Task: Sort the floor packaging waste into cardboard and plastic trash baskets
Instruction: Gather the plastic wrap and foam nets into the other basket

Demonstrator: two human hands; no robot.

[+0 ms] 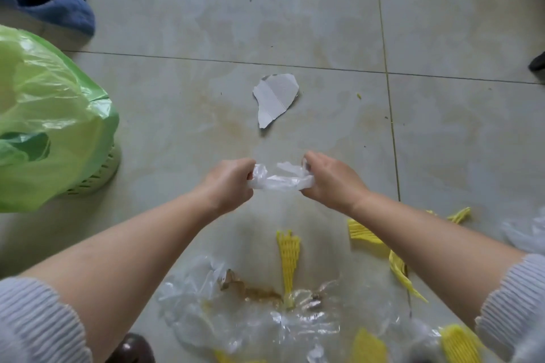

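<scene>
Two hands hold one clear plastic wrap [280, 180] above the floor: your left hand [227, 183] and right hand [330, 180], fingers curled round its ends. You're mid plastic sorting, I judge; next, carry it to the green-lined basket [97, 171] at nine o'clock. The cardboard scrap [275, 97] waits at twelve.

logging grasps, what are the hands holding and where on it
Both hands, left and right, grip one crumpled clear plastic film, one at each end, stretched between them.
</scene>
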